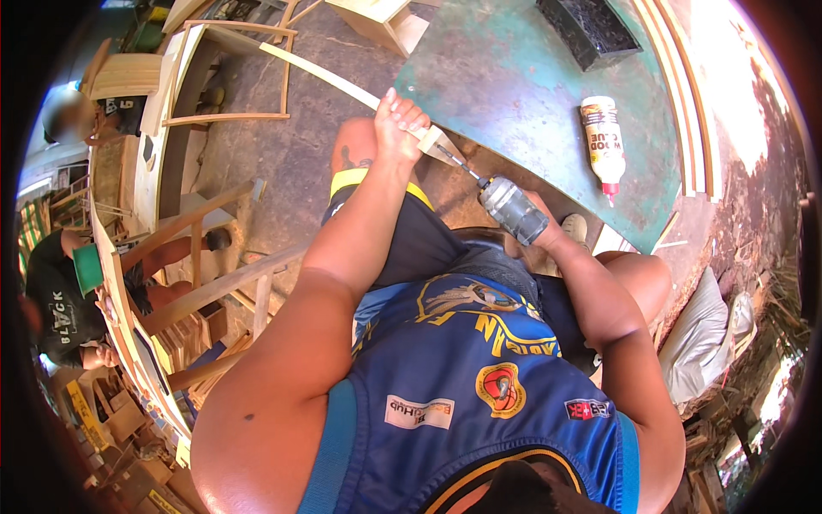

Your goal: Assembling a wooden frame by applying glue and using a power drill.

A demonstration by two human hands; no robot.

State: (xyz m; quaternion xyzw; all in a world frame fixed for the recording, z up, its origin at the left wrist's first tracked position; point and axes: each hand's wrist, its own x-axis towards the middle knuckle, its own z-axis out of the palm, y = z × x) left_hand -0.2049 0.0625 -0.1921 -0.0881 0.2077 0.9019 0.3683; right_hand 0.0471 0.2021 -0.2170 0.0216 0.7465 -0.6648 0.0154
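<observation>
Floor around the person's bent knees: grey, stained and scuffed. Green board ahead and to the right, flat, surface worn and patchy; white bottle lying on it, red cap toward the person; black box at its far side. Long wood strips along the board's right edge. Grey sack on the ground, well to the right. Over to the left, thin wooden frame, more woodwork, and two co-workers in black shirts, one nearer, one farther.

Drill: grey, rounded body, long slim bit. Stick: pale wood, long and narrow, wider at the near end; looks curved, though the lens bends edges.

Right hand closed on the drill, mostly hidden behind it; finger on the switch, cannot tell. Bit points up and left, its tip at the stick's near end; whether it has entered the wood, cannot tell. Left hand clamped round the stick just beyond that end, above the left knee, the rest running away up and left past the fist.
</observation>
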